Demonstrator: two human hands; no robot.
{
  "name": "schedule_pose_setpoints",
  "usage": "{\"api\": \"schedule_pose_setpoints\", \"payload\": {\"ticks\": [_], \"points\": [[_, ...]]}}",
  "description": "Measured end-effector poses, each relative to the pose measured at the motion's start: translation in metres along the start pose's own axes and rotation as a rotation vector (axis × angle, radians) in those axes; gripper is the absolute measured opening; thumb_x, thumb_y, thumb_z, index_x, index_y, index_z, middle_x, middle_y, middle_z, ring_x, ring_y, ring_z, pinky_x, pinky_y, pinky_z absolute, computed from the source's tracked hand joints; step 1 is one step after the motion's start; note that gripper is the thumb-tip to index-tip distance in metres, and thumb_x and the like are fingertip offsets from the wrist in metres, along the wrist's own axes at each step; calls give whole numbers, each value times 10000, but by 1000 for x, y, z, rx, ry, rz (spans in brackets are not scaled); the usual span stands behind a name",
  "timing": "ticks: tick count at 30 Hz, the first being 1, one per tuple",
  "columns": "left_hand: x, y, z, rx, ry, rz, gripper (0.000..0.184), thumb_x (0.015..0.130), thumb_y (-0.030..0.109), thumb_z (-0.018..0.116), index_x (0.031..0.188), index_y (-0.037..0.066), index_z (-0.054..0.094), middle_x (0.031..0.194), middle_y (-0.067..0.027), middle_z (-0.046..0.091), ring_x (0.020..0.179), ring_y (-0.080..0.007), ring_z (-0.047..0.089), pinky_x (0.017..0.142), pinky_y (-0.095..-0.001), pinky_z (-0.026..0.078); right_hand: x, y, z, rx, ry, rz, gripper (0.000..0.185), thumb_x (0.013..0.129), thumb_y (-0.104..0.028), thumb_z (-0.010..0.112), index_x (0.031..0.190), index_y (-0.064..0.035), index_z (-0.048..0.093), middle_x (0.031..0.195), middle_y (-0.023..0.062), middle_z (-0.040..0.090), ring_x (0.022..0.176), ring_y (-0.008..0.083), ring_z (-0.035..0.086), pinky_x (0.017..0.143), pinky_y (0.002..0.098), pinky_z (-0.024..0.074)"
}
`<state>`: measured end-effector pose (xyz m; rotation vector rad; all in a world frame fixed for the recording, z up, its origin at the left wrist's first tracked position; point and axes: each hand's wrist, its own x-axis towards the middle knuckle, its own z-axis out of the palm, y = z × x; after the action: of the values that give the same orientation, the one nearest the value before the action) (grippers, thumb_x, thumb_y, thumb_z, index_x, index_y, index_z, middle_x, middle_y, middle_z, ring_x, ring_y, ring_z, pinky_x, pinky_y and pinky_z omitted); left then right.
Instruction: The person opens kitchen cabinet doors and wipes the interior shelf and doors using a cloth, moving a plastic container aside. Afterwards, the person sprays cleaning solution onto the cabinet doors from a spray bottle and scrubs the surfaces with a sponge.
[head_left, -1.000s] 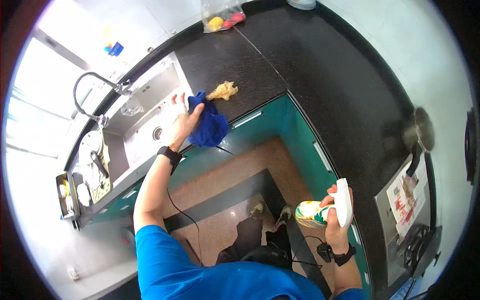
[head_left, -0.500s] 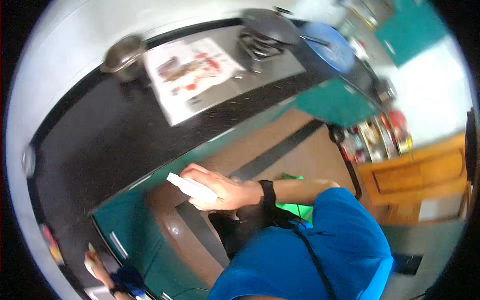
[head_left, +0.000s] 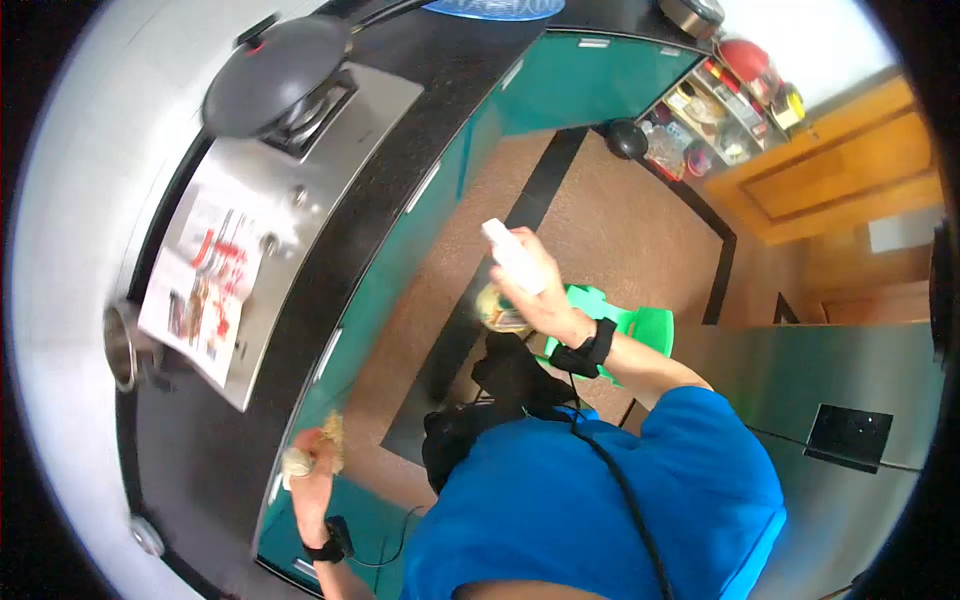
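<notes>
My right hand [head_left: 545,295] is out over the floor, closed around a smooth white oblong object [head_left: 516,258]; its kind does not show. At the counter's front edge, my left hand [head_left: 313,478] is wrapped round a pale thing with a rounded whitish end [head_left: 296,463] and a rough beige end [head_left: 334,438]. What it is, I cannot make out. Below my right hand stand a green plastic stool [head_left: 652,330] and a partly hidden round container [head_left: 492,308] with yellowish contents.
A black wok [head_left: 275,75] sits on the steel stove [head_left: 375,100]. An open printed magazine [head_left: 205,290] lies across the stove's near end, beside a metal pot [head_left: 122,345]. Dark counter [head_left: 190,450] runs along the left. A stocked shelf [head_left: 715,110] and wooden door [head_left: 830,165] stand beyond.
The view has swung right, so the stove and magazine now appear further left. My left hand has come up to the counter's front edge. The right hand still holds the white object.
</notes>
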<state>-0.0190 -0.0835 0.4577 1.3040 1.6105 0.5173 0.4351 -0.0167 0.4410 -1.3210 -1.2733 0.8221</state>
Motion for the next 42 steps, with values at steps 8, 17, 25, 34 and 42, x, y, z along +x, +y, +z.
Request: {"api": "schedule_pose_setpoints", "payload": {"ticks": [8, 17, 25, 34, 42], "points": [[143, 93, 154, -111, -231, -73, 293, 934, 115, 704, 1203, 23, 635, 956, -2, 616, 857, -90, 566, 752, -264, 487, 111, 43, -198, -320, 222, -35, 282, 932, -131, 694, 1153, -5, 573, 1066, 125, 579, 957, 253, 603, 849, 364, 493], [250, 168, 264, 94, -415, -13, 313, 924, 132, 691, 1220, 39, 653, 936, 4, 614, 830, -92, 561, 699, -280, 477, 119, 57, -273, -291, 417, 84, 250, 950, -103, 668, 1162, -18, 568, 1042, 90, 561, 944, 187, 568, 838, 331, 479], [294, 240, 326, -21, -470, 75, 228, 916, 103, 669, 1126, 16, 655, 915, 9, 629, 813, -100, 581, 682, -262, 477, 142, 52, -349, -201, 523, 56, 253, 925, -70, 666, 1155, -4, 582, 1059, 102, 547, 945, 222, 570, 862, 336, 477], [413, 387, 509, -13, -478, 344, 228, 947, 107, 644, 1153, 12, 626, 1003, -19, 659, 874, -87, 600, 765, -263, 504, 199, 65, -462, -477, 550, -11, 331, 893, -123, 737, 1172, -25, 586, 1105, 154, 582, 963, 302, 631, 832, 396, 530], [506, 498, 607, -140, -729, 361, 216, 993, 103, 605, 1198, 36, 613, 1024, -27, 665, 911, -101, 617, 785, -279, 527, 247, 81, -494, -586, 681, 3, 332, 851, -96, 758, 1128, -21, 591, 1114, 175, 591, 968, 343, 629, 830, 407, 538]]}}
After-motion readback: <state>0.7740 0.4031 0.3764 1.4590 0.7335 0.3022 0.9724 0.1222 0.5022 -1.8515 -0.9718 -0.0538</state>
